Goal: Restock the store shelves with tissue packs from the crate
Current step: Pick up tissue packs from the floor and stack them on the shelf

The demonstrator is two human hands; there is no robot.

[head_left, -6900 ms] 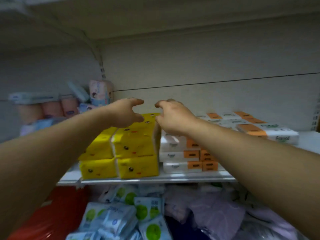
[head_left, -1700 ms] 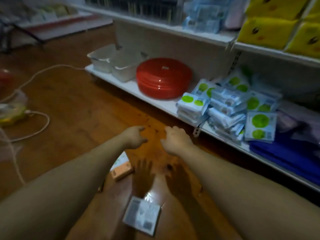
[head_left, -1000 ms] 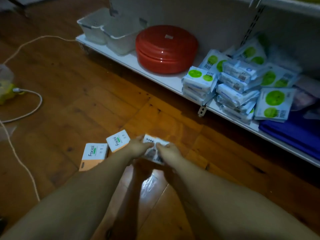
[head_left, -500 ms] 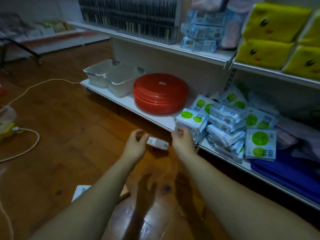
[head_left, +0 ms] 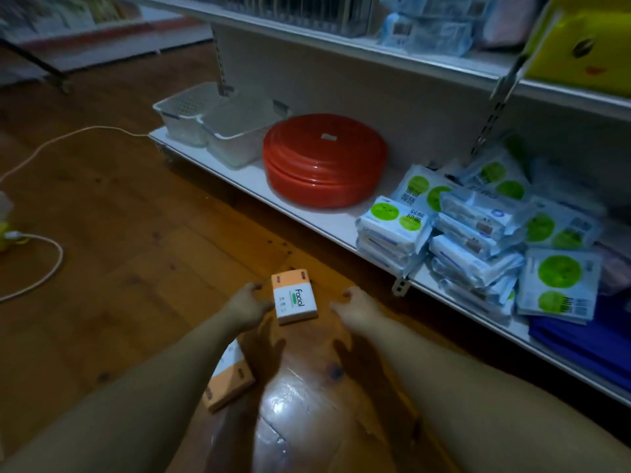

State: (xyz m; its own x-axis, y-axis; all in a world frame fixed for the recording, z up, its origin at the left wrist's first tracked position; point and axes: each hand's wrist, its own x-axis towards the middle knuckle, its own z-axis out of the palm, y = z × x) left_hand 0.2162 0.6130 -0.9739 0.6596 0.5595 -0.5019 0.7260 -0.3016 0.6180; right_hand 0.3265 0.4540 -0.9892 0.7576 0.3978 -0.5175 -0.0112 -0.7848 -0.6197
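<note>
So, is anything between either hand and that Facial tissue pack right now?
Nothing visible does. The Facial tissue pack is between the hands: left hand at its left edge, right hand off its right side, only bare wooden floor in the gap.

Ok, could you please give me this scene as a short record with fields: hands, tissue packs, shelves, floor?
left hand: at the left edge of the Facial pack; grip unclear
right hand: fingers spread, apart from that pack, holds nothing
second pack: lies on the wooden floor, partly under the left forearm
bottom shelf: white baskets, red round stack, green-dot wipe packs
upper shelf: yellow packs
floor, left side: white cable
</note>
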